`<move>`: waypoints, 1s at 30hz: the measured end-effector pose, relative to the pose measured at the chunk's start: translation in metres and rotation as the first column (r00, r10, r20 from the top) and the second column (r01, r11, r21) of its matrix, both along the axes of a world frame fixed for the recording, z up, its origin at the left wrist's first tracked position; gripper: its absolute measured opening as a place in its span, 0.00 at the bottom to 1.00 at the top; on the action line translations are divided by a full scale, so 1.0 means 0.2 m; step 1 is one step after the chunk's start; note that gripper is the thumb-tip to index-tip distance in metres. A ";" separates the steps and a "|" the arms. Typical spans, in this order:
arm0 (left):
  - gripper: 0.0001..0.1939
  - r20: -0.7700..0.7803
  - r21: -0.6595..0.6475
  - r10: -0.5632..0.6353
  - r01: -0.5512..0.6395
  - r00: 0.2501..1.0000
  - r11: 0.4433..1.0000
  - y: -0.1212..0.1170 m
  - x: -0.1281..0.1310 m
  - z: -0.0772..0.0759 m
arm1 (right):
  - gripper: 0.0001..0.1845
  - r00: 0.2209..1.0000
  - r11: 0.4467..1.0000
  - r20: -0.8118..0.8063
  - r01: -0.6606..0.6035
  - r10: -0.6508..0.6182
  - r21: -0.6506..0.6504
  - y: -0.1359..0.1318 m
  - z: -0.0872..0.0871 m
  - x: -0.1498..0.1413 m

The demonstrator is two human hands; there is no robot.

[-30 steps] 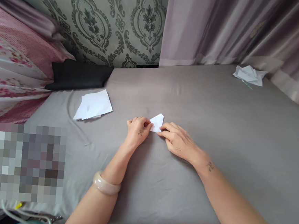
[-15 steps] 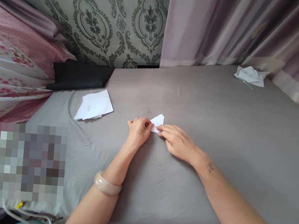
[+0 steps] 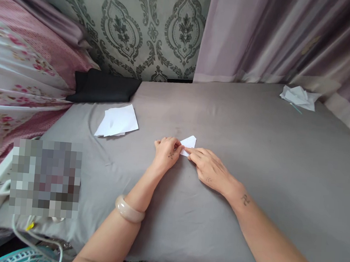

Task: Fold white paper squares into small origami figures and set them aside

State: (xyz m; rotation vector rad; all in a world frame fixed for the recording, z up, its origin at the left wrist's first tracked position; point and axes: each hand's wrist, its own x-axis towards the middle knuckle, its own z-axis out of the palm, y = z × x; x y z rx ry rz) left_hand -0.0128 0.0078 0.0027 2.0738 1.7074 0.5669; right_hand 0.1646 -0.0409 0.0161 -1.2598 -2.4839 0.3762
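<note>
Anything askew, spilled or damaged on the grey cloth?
No spill or damage shows. The white sheets at left are askew, edges not lined up; the far-right papers lie jumbled. The small paper at the left hand looks fine, though partly covered. The pixelated patch can't be judged.

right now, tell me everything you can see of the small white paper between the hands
The small white paper is plain and matte, with straight edges and a blunt upper-right corner; it looks folded. It lies roughly flat on the grey sheet. The left hand pinches its left side with thumb and finger, while fingertips of the right hand rest on its lower part, hiding some of it.
</note>
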 end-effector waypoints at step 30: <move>0.32 -0.252 0.181 -0.306 0.355 0.918 0.917 -0.40 0.08 -0.01 | 0.24 0.999 1.000 0.047 0.015 -0.015 0.004 0.01 0.00 -0.01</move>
